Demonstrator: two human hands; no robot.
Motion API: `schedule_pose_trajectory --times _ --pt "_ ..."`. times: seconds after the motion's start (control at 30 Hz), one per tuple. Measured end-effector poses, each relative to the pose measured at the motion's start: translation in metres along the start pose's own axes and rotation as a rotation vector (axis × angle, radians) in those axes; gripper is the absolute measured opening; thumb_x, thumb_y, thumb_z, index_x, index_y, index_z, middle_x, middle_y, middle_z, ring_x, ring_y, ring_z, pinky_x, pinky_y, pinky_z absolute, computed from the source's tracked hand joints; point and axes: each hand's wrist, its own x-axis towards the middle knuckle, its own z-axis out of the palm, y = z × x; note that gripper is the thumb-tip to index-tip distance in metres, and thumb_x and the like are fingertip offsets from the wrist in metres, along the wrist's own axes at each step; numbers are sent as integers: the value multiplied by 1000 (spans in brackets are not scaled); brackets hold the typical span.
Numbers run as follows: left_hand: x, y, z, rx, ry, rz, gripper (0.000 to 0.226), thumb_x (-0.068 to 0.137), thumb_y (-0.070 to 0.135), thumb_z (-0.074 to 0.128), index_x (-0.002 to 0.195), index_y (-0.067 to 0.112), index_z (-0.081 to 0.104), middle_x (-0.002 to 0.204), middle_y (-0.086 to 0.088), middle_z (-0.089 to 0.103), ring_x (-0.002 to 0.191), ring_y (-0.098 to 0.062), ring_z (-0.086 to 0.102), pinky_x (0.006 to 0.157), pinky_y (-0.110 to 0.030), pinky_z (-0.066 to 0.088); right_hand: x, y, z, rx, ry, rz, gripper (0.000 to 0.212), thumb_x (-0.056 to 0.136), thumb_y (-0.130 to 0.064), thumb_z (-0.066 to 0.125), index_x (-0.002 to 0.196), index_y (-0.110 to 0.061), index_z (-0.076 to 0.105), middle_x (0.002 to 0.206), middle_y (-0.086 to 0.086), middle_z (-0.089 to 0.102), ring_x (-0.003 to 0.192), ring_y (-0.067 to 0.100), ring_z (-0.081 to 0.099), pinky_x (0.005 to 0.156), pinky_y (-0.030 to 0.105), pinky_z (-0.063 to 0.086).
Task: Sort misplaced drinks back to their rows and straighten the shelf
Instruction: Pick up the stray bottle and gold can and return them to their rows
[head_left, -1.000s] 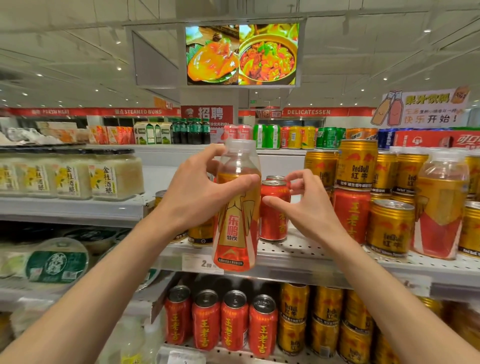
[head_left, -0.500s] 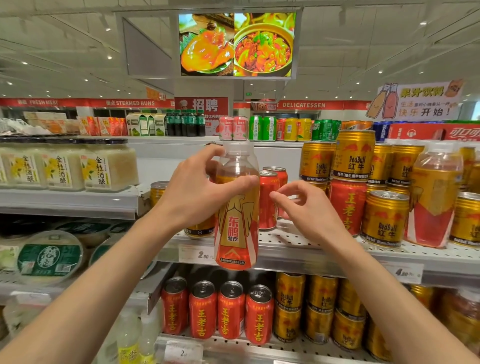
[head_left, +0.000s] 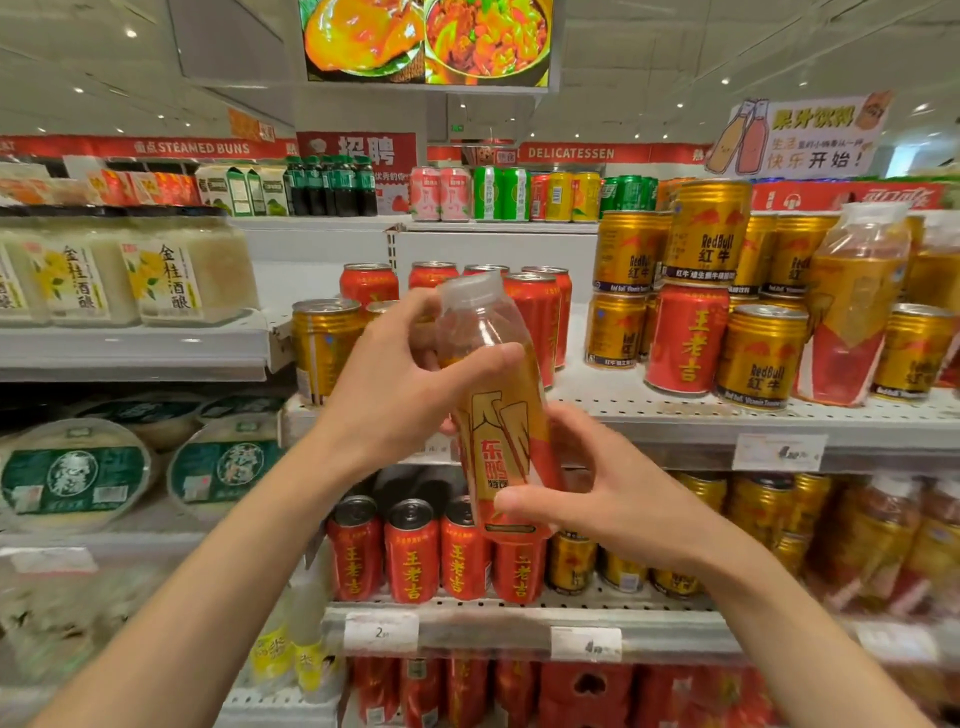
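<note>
An orange-and-red plastic drink bottle with a clear cap is held tilted in front of the drink shelf. My left hand grips its upper body and neck. Around its lower part, my right hand is wrapped from the right side. Behind the bottle stand red cans in a row, with a gold can to their left. On the right, one red can sits among gold Red Bull cans, and a second bottle of the same kind stands there too.
The shelf below holds red cans on the left, gold cans in the middle and bottles at the right. White jars and round green-labelled tubs fill the left-hand shelving. Price tags line the shelf edges.
My right hand has come off the red can on the shelf and moved down onto the bottle's lower part. The bottle now tilts, and the view has shifted lower and closer.
</note>
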Motion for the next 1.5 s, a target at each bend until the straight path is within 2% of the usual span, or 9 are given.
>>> schedule_pose_trajectory --times 0.1,0.23,0.37,0.47,0.63,0.93,1.2,1.3,1.5 --pt "-12 -12 -2 -102 -2 -34 53 74 52 81 118 31 60 105 11 75 94 -10 73 56 -23 56 -4 2 9 10 44 15 59 79 -45 83 130 -46 53 122 -23 67 115 -3 62 101 27 49" --pt "-27 -28 -5 -220 -36 -90 52 75 48 80 117 28 59 105 7 74 94 -11 73 56 -29 60 -9 2 16 11 80 51 59 77 -32 87 128 -36 59 117 -20 71 109 -3 65 93 17 51" --pt "-44 -39 3 -330 -83 -136 51 74 41 76 117 20 58 97 5 76 87 -14 75 53 -29 58 -23 8 23 -42 97 100 60 74 -39 88 127 -39 60 115 -15 73 107 3 68 95 28 54" --pt "-57 -43 21 -397 -107 -163 46 75 35 76 113 18 57 92 7 76 82 -15 76 52 -31 58 -42 17 20 -87 113 163 59 73 -42 88 126 -44 60 111 -18 72 102 0 68 89 25 52" --pt "-71 -33 65 -479 -128 -187 46 77 30 81 116 19 59 95 6 77 87 -14 75 56 -33 60 -77 32 -5 -101 123 204 61 75 -39 88 128 -46 60 116 -22 71 110 -4 65 97 27 51" --pt "-77 43 217 -491 -137 -150 30 78 31 79 98 25 58 93 6 76 82 -15 75 52 -29 57 -174 88 -131 -112 167 201 59 75 -40 87 128 -46 59 110 -27 70 99 -7 66 77 8 49" --pt "-70 117 347 -492 -172 -160 50 78 39 80 119 20 57 99 5 75 90 -16 75 58 -38 61 -252 132 -250 -147 210 263 62 74 -41 87 129 -46 59 113 -26 70 102 -7 66 86 17 50" --pt "-58 134 375 -497 -198 -131 52 77 42 75 121 21 57 100 6 75 93 -15 74 58 -33 60 -263 142 -280 -159 232 266 62 74 -42 87 128 -48 58 115 -25 70 104 -5 67 93 26 54" --pt "-26 151 408 -501 -260 -49 55 78 44 72 125 22 54 109 2 72 98 -15 73 60 -35 62 -264 150 -317 -231 307 256 61 75 -45 86 128 -51 57 115 -25 70 103 -5 66 93 30 54"
